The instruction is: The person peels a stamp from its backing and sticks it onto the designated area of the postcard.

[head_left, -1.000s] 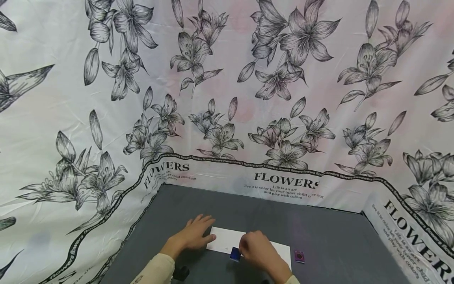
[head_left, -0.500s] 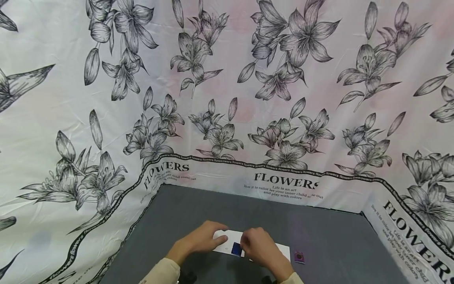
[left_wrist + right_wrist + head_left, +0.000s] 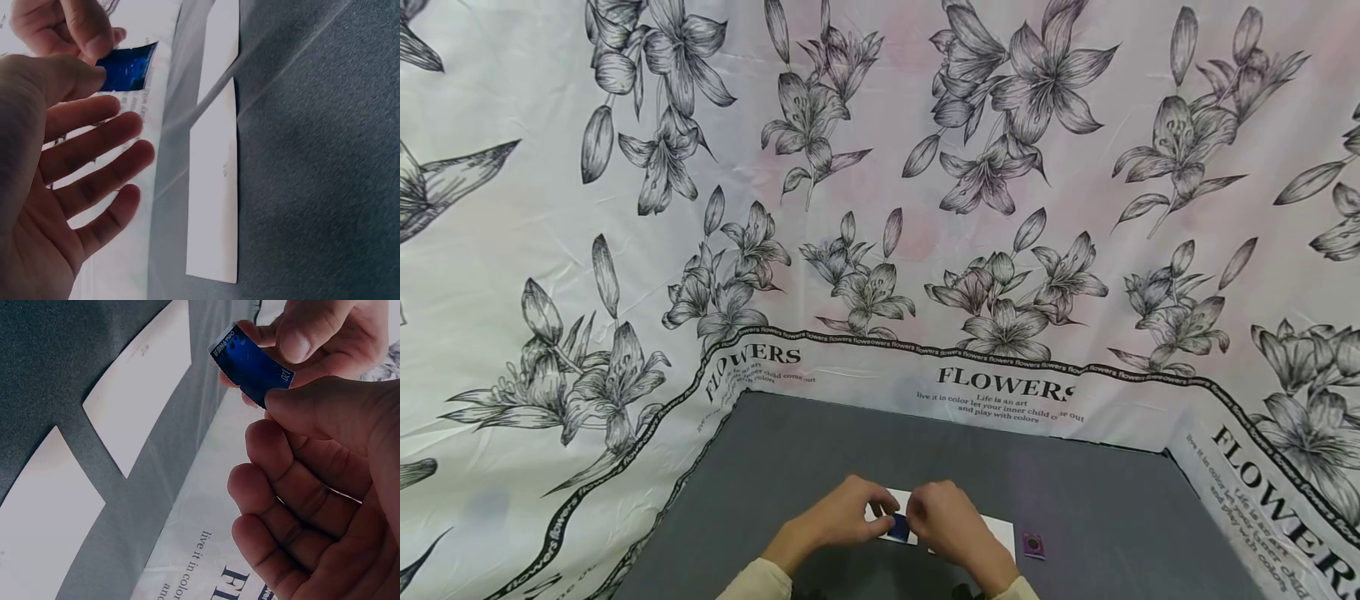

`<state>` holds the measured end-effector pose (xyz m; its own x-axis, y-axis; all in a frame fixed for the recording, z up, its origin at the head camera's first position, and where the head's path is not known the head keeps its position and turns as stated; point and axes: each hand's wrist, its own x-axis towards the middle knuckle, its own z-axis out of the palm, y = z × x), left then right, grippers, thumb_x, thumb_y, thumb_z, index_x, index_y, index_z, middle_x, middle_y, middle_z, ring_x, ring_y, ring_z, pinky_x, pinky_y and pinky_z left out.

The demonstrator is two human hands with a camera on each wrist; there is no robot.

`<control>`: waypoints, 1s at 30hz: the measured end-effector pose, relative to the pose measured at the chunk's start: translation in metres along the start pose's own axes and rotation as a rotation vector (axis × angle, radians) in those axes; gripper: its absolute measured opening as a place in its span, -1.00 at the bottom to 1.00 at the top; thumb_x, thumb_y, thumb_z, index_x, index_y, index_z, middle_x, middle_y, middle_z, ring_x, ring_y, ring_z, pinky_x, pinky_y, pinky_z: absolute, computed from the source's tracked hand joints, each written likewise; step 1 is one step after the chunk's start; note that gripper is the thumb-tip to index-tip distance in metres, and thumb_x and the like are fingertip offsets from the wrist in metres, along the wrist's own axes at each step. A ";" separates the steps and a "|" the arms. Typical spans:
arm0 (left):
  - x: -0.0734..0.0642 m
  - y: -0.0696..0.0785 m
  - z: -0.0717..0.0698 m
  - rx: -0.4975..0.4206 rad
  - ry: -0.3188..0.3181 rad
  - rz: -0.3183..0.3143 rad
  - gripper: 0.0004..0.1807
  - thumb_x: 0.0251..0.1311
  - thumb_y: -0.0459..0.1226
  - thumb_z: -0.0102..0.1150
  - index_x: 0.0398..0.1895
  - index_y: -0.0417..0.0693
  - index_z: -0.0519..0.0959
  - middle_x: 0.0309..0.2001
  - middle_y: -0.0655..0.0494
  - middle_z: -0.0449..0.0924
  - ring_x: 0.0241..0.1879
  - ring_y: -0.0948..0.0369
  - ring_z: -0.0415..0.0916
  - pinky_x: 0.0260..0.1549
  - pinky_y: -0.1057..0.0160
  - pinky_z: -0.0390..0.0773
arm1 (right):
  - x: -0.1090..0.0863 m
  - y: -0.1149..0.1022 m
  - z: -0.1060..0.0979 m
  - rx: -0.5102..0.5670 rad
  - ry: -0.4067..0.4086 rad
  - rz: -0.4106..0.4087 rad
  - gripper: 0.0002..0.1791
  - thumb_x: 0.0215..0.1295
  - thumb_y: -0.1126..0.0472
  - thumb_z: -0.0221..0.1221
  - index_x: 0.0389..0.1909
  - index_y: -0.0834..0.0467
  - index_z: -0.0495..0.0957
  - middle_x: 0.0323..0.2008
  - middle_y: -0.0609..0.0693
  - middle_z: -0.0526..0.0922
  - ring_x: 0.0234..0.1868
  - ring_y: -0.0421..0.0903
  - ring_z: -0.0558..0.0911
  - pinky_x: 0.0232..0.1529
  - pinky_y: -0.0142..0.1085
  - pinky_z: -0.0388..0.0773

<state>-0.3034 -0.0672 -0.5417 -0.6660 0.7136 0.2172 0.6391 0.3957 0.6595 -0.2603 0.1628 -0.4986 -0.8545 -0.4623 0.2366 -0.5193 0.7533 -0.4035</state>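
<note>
A dark blue postage stamp [image 3: 255,365] with notched edges and "120" printed in one corner is held up over the table. My right hand [image 3: 947,523] pinches it by that corner, thumb [image 3: 300,403] on its face. My left hand [image 3: 842,515] is at the opposite side, fingers spread behind the stamp and thumb [image 3: 87,76] right at its edge, with a gap between thumb and index finger. Beneath lie two white paper strips [image 3: 212,194], end to end with a small gap, which my right hand covers in the head view.
A small purple stamp-like piece [image 3: 1033,546] with a dark round motif lies right of the strips. The grey table [image 3: 850,437] meets a white flower-printed cloth [image 3: 865,367] along its back and sides.
My left hand has left the strip's left end and moved right to the stamp, its fingers closing in on it. My right hand stays almost in place, raising the stamp slightly.
</note>
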 end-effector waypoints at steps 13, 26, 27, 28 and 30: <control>0.001 0.004 0.006 0.050 0.126 0.054 -0.88 0.46 -0.35 0.35 -0.18 -0.01 0.84 -0.30 0.28 0.82 -0.35 0.58 0.55 -0.32 0.53 0.54 | -0.002 0.002 0.003 -0.007 0.053 -0.038 -0.83 0.22 0.34 0.46 -0.50 0.04 0.73 -0.56 -0.25 0.62 -0.52 -0.39 0.43 -0.45 -0.37 0.48; 0.001 0.005 0.003 0.044 0.156 0.052 -0.88 0.47 -0.35 0.34 -0.20 0.00 0.82 -0.31 0.29 0.79 -0.33 0.56 0.55 -0.32 0.49 0.55 | -0.006 0.007 0.007 0.020 0.076 -0.033 -0.91 0.19 0.29 0.49 -0.43 0.05 0.78 -0.50 -0.23 0.71 -0.46 -0.39 0.53 -0.41 -0.34 0.54; 0.001 0.006 0.003 0.037 0.154 0.056 -0.88 0.47 -0.35 0.34 -0.20 -0.01 0.82 -0.30 0.28 0.79 -0.33 0.55 0.56 -0.31 0.48 0.56 | -0.005 0.007 0.008 0.021 0.076 -0.037 -0.91 0.19 0.29 0.49 -0.42 0.06 0.79 -0.50 -0.22 0.72 -0.46 -0.39 0.54 -0.40 -0.34 0.55; 0.001 0.005 0.003 0.032 0.151 0.057 -0.88 0.47 -0.35 0.33 -0.20 -0.01 0.82 -0.30 0.28 0.79 -0.32 0.55 0.56 -0.31 0.46 0.58 | -0.005 0.007 0.009 0.019 0.074 -0.041 -0.91 0.20 0.30 0.49 -0.42 0.06 0.79 -0.49 -0.22 0.73 -0.45 -0.38 0.54 -0.40 -0.34 0.55; 0.001 0.005 0.004 0.025 0.147 0.057 -0.88 0.48 -0.36 0.33 -0.20 -0.01 0.82 -0.30 0.28 0.79 -0.32 0.54 0.57 -0.30 0.44 0.60 | -0.005 0.007 0.010 0.016 0.070 -0.045 -0.91 0.21 0.31 0.48 -0.42 0.06 0.79 -0.48 -0.21 0.74 -0.44 -0.38 0.55 -0.39 -0.34 0.56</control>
<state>-0.2997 -0.0620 -0.5412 -0.6761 0.6440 0.3579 0.6856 0.3721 0.6257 -0.2596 0.1655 -0.5109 -0.8291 -0.4611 0.3161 -0.5575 0.7245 -0.4054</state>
